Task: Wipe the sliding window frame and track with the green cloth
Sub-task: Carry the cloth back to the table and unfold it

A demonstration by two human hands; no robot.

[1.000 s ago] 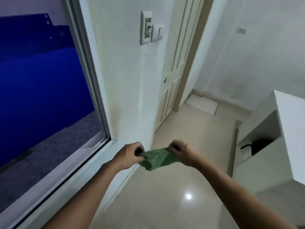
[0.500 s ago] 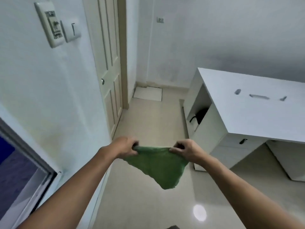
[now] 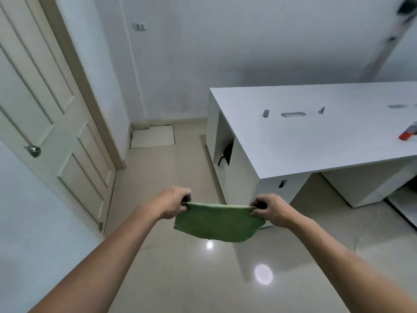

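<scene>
The green cloth [image 3: 216, 222] hangs stretched flat between both hands, in mid-air over the floor in front of me. My left hand [image 3: 171, 203] pinches its top left corner. My right hand [image 3: 272, 210] pinches its top right corner. The cloth's lower edge droops in a shallow curve. The sliding window, its frame and its track are out of view.
A cream panelled door [image 3: 52, 123] with a metal knob [image 3: 33, 151] stands at the left. A white desk [image 3: 316, 132] with small items on top fills the right side. Glossy beige floor tiles [image 3: 180, 279] lie below, and a white mat [image 3: 153, 136] lies in the far corner.
The view has swung right, away from the window, which has left the picture. My hands have drawn apart, spreading the bunched cloth out wide and flat.
</scene>
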